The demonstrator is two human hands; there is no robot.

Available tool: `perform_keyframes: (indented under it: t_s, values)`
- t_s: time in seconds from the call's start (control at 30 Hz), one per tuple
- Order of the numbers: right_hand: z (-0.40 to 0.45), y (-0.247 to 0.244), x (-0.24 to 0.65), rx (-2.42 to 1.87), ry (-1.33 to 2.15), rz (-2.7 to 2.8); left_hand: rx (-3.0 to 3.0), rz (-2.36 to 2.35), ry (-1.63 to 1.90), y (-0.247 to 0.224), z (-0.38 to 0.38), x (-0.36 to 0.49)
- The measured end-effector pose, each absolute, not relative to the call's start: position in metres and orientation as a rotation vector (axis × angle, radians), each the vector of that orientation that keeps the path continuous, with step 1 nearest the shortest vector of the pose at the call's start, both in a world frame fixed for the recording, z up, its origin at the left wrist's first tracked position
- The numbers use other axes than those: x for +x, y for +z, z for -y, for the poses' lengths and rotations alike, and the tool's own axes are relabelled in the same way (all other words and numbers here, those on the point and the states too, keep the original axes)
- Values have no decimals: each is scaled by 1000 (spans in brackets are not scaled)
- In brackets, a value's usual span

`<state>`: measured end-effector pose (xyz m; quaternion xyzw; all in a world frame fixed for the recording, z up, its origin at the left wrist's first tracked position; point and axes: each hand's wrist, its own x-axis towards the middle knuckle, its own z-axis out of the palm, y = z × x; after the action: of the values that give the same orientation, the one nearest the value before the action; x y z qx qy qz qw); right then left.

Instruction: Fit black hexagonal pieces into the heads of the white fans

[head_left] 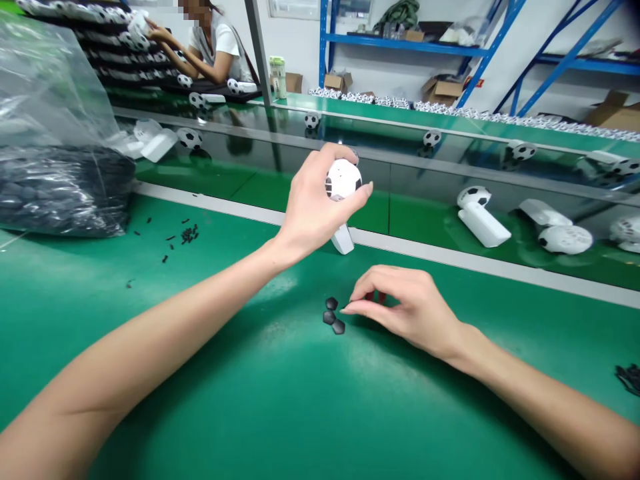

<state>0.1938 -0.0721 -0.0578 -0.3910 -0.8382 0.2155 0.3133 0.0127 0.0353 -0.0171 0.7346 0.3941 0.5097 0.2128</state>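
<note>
My left hand (317, 193) is wrapped round a small white plastic football (344, 177) with black patches, raised over the bench. A white handle-like part (343, 240) of it shows below my fingers. Close to the bench top, my right hand (407, 300) is closed in a pinch, thumb against forefinger. A thin dark edge shows at its tips, apparently a black pentagon piece seen from the side. Just left of these fingertips, several black pentagon pieces (329, 317) lie in a small cluster on the green bench (280, 400).
A clear bag of black parts (60, 190) stands at left, with small black bits (189, 233) scattered beside it. Beyond the pale strip, a conveyor (410, 213) carries footballs with white handles (483, 223). A co-worker (220, 50) handles similar balls across it.
</note>
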Motion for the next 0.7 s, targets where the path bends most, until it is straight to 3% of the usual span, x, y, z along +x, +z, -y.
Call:
perform_keyframes:
  t_s: [0.1, 0.2, 0.57, 0.7]
  values:
    - [79, -53, 207, -685, -12, 2273, 2069, -1047, 1428, -16, -32, 13]
    - [85, -48, 218, -488, -273, 2297, 2053, -1015, 1412, -15, -31, 12]
    - [83, -54, 224, -526, -76, 2283, 1968, -1032, 1401, -13, -32, 8]
    - [76, -40, 222, -855, 56, 2311, 1975, -1043, 1401, -14, -34, 8]
